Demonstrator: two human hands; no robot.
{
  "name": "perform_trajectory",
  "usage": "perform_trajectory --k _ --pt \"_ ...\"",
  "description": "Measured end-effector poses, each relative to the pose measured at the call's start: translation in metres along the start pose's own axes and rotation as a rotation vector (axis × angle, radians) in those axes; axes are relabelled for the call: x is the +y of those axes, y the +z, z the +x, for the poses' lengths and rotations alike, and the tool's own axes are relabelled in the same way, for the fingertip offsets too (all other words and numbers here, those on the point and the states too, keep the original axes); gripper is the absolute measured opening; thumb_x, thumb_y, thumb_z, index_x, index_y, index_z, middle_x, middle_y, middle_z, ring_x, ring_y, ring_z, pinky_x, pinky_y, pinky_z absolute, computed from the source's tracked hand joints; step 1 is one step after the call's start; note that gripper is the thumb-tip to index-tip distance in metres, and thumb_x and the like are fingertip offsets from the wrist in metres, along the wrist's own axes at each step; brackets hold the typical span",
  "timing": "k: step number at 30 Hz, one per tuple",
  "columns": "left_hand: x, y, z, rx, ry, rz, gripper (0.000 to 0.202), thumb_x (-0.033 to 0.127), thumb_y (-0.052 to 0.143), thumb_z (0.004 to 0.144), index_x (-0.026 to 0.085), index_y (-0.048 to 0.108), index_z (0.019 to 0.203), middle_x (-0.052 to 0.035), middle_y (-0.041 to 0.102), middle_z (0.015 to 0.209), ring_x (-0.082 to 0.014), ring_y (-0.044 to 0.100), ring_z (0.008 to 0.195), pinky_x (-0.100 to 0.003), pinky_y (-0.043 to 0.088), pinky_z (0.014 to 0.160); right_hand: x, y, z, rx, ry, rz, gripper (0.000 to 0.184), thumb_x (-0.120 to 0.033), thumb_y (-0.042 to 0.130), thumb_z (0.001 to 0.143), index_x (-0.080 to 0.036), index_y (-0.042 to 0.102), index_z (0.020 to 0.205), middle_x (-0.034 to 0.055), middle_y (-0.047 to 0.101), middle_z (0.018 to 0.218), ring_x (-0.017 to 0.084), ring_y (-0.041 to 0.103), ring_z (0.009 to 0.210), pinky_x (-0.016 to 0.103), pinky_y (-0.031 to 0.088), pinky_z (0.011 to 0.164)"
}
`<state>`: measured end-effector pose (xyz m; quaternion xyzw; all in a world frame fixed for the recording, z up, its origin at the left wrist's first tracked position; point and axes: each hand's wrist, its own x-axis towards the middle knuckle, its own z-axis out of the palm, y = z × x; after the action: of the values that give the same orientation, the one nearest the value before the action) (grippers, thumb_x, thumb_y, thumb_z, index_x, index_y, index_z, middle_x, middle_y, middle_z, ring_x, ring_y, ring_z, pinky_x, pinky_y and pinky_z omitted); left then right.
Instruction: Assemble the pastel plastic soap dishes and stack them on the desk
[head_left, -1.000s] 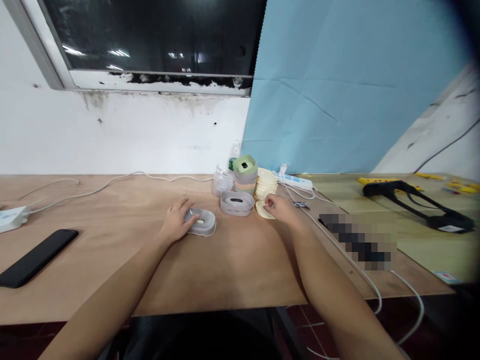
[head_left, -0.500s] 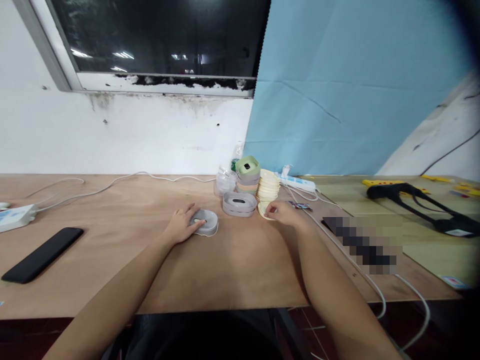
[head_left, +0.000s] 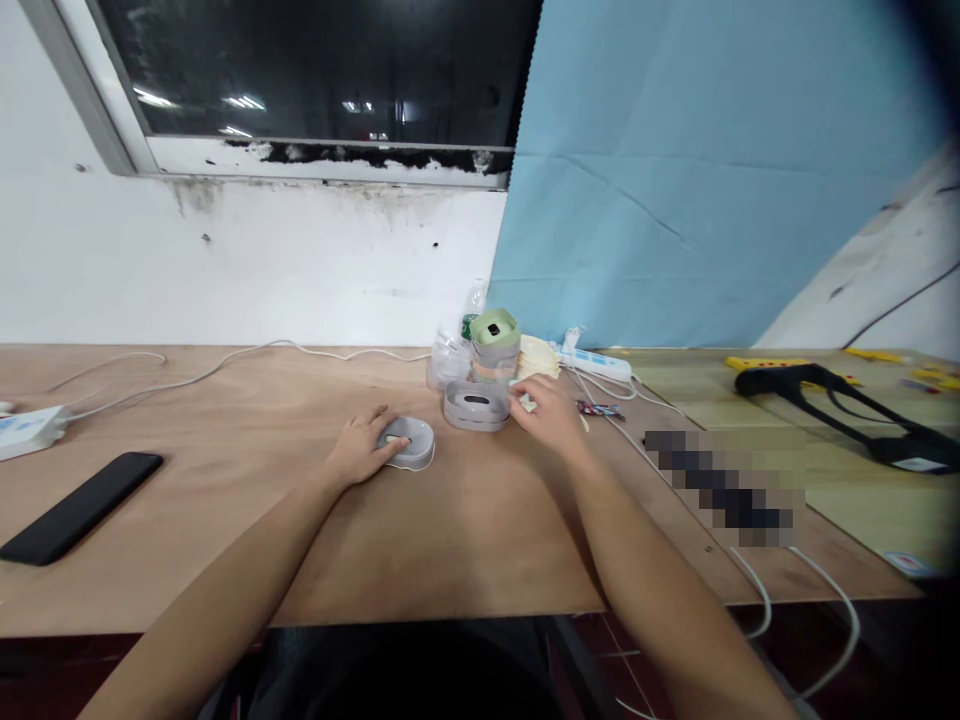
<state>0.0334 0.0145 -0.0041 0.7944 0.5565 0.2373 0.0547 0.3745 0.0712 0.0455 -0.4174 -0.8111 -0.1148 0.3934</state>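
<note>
My left hand [head_left: 364,447] lies at the left side of a grey oval soap dish [head_left: 412,445] on the table, its thumb over the top and its fingers along the outer edge. My right hand [head_left: 551,415] is at the right end of two stacked grey soap dishes [head_left: 478,405], thumb and forefinger apart close to the rim; whether they touch it I cannot tell. A cream sliver [head_left: 584,423] shows beside that hand, most of it hidden. Behind stand a mixed stack of dishes with a green one [head_left: 495,329] on top and a stack of cream pieces [head_left: 538,357].
Clear plastic bottles [head_left: 450,358] stand by the wall. A white power strip [head_left: 596,365] lies at the back right, another power strip [head_left: 30,432] far left. A black phone-like slab [head_left: 81,507] lies left. White cables [head_left: 679,495] cross the right side near a black strap-like object [head_left: 817,400].
My right hand has moved left and away from me, from the cream piece towards the stacked grey dishes. The cream piece is now mostly covered. My left hand stays on its dish.
</note>
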Motion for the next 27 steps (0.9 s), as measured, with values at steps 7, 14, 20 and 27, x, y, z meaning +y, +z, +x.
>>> perform_trajectory --k 7,14,20,27 --pt "0.0 -0.001 0.0 -0.014 -0.008 0.003 0.062 0.064 0.039 0.088 0.024 0.048 0.135 -0.0124 0.045 0.143 -0.0304 0.045 0.128 -0.049 0.034 0.105 -0.04 -0.02 0.017 0.169 -0.155 0.044 0.011 -0.034 0.059 0.084 -0.027 0.067 0.088 0.0049 0.067 0.094 0.025 0.056 0.098 0.044 0.04 0.093" --pt "-0.001 0.001 0.0 -0.014 0.005 0.001 0.063 0.064 0.038 0.088 0.023 0.049 0.134 -0.012 0.047 0.14 -0.0294 0.048 0.124 -0.047 0.036 0.104 -0.032 -0.018 0.087 0.134 -0.188 0.116 0.021 -0.034 0.045 0.093 -0.022 0.062 0.098 0.0079 0.066 0.098 0.023 0.058 0.098 0.04 0.044 0.089" --pt "-0.002 0.002 0.0 -0.008 0.025 -0.011 0.061 0.063 0.039 0.089 0.023 0.05 0.133 -0.0111 0.05 0.137 -0.0281 0.049 0.123 -0.044 0.036 0.104 -0.005 0.028 0.142 0.037 0.012 0.356 0.018 -0.028 0.051 0.085 -0.019 0.054 0.1 0.0049 0.064 0.094 0.018 0.061 0.087 0.032 0.048 0.079" --pt "-0.004 0.0 0.0 -0.024 0.047 -0.027 0.062 0.063 0.039 0.089 0.02 0.052 0.131 -0.0121 0.049 0.138 -0.0283 0.05 0.122 -0.041 0.037 0.104 0.014 0.062 0.165 -0.274 0.288 0.431 0.036 -0.02 0.055 0.078 -0.022 0.045 0.112 -0.0031 0.063 0.075 0.013 0.062 0.071 0.023 0.046 0.065"
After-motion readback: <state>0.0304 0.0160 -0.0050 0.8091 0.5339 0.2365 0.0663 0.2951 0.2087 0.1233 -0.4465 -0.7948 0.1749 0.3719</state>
